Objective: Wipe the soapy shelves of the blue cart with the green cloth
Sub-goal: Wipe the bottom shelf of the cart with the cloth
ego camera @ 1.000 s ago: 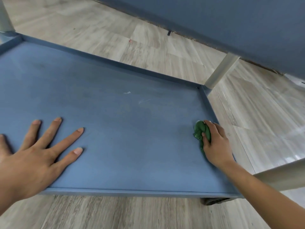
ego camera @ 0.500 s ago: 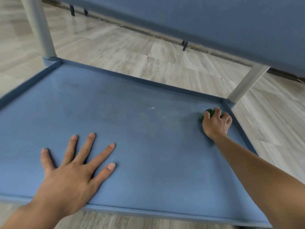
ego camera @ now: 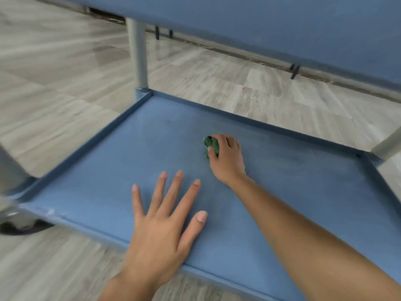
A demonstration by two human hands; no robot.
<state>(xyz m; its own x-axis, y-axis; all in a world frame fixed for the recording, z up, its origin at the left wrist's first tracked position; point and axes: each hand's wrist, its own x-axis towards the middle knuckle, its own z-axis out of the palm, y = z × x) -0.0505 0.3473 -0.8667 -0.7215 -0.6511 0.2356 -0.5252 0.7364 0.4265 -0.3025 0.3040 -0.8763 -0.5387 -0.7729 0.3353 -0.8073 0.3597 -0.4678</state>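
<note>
No readable txt, labels or nos. anywhere.

Our left hand [ego camera: 160,231]: palm down, fingers straight and splayed. Our right hand [ego camera: 227,159]: fingers and thumb curled over the green cloth [ego camera: 211,144]; bare forearm stretched forward.

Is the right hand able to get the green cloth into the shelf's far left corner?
Probably yes: the right hand grips the green cloth mid-shelf, and only bare shelf lies between it and that corner.
</note>
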